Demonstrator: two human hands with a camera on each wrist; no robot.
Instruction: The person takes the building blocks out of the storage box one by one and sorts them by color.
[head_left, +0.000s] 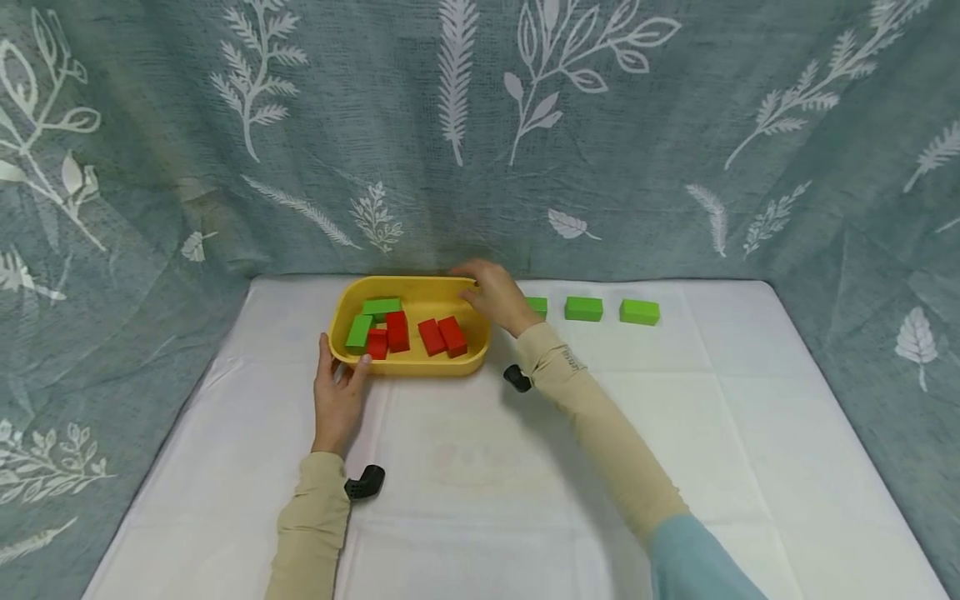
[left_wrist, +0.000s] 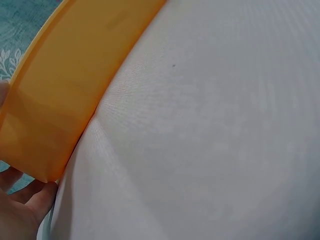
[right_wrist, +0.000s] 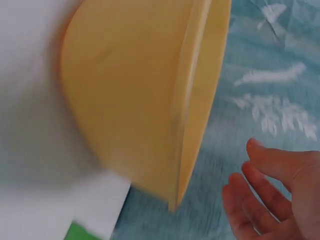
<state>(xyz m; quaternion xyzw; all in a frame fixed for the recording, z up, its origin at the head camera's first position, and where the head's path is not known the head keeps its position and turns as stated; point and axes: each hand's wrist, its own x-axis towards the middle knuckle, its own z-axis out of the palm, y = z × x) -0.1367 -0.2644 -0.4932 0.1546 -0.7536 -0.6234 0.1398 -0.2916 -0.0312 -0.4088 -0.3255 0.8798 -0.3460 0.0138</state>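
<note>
A yellow plastic bin [head_left: 408, 368] with rounded corners stands at the back of the table. Several red blocks [head_left: 452, 337] and two green blocks [head_left: 382, 307] lie loosely inside it. My left hand [head_left: 340, 406] holds the bin's front left corner, thumb at the rim and fingers round the outer wall. In the left wrist view, fingertips [left_wrist: 42, 200] touch the bin's lower edge. Over the bin's back right corner is my right hand [head_left: 497, 296]. The right wrist view shows this hand [right_wrist: 272, 192] empty, fingers loosely bent, apart from the bin wall [right_wrist: 125, 95].
To the right of the bin, green blocks [head_left: 583, 309] [head_left: 640, 312] stand in a row along the back of the white-covered table [head_left: 705, 467]. Another green block [head_left: 537, 307] is partly hidden by my right hand. A patterned grey-green curtain [head_left: 480, 200] hangs behind the table.
</note>
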